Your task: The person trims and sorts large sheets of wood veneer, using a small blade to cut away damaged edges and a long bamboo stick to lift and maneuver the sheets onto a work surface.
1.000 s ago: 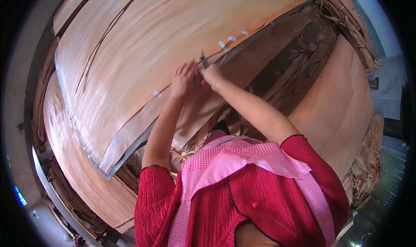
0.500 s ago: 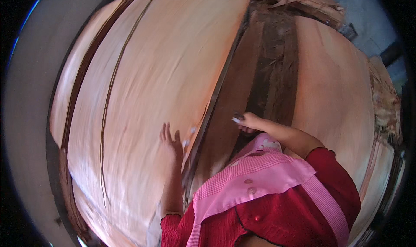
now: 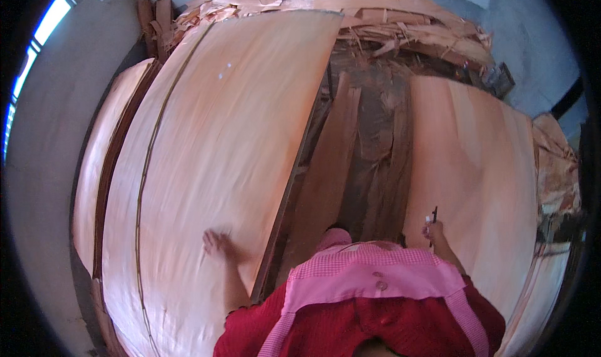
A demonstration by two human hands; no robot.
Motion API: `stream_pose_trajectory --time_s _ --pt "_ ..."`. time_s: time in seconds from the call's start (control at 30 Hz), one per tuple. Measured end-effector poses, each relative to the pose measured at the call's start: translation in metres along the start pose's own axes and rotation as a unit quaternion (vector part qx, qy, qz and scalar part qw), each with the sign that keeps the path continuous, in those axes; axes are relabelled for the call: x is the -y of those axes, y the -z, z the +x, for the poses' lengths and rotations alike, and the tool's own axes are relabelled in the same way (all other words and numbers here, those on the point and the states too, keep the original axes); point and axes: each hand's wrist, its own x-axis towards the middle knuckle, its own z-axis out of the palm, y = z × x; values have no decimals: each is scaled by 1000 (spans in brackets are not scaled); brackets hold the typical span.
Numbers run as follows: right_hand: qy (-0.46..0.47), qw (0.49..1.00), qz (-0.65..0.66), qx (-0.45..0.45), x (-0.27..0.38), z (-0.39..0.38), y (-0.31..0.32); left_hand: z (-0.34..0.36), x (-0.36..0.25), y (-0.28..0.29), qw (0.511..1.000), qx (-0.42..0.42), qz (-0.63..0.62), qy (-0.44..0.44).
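Observation:
Over the large pale wood veneer sheet (image 3: 213, 144) on the left, my left hand (image 3: 219, 244) hangs at or close to the surface, its fingers apart and slightly blurred, holding nothing I can see. I cannot tell whether it touches the sheet. My right hand (image 3: 433, 232) is closed on a thin dark tool (image 3: 435, 214) standing roughly upright, with a small white piece beside it; its exact kind is too small to tell. That hand is above the right veneer sheet (image 3: 469, 156). Two small white bits (image 3: 220, 76) lie far up the left sheet.
Between the sheets runs a dark gap with brown veneer strips (image 3: 325, 163). A long dark cord or crack (image 3: 150, 144) crosses the left sheet. Broken veneer scraps (image 3: 413, 28) are heaped at the back, more scraps (image 3: 557, 163) at the right. A grey wall (image 3: 56, 169) stands left.
My right hand has moved right, from over the gap to above the right sheet, still holding the dark tool. My left hand has shifted left and nearer me. The view takes in more of the far side.

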Motion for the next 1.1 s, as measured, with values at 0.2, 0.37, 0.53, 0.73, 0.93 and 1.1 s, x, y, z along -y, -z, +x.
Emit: stream_pose_trajectory --time_s 0.2,0.37,0.53,0.73,0.93,1.1 --pt "76 994 -63 -50 190 133 -57 60 -59 -17 949 -127 84 277" --pt "142 987 -81 7 377 223 -101 209 -263 -74 944 -305 49 116" --pt "128 963 -234 47 548 274 -101 331 -584 -91 997 8 -78 -7" --pt "112 969 -188 113 716 423 -120 437 -834 -110 976 59 -175 -118" --pt "265 836 -381 293 925 543 -284 506 -927 -187 993 -11 -110 -41" --pt "275 666 -409 560 1013 487 -479 508 -927 -198 997 -6 -66 -35"
